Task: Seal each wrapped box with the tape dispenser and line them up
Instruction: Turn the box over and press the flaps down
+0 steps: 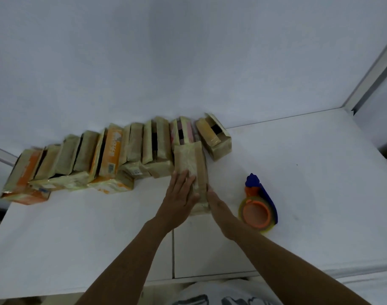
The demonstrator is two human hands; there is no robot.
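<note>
Left hand (pixel 179 194) and right hand (pixel 213 200) press straight fingers against the wrapped box (pixel 191 166); print on the orange box (pixel 114 148) is unreadable.

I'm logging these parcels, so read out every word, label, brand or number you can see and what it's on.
No text here is legible.
Orange box mid-row: white print down its face, too blurred to read.
Barcode label on that box: too small.
White sticker just right of it: too small.
Tape dispenser: no text visible.

Tape dispenser (pixel 259 208) right of box (pixel 191 170); box row (pixel 89 159) left.
</note>
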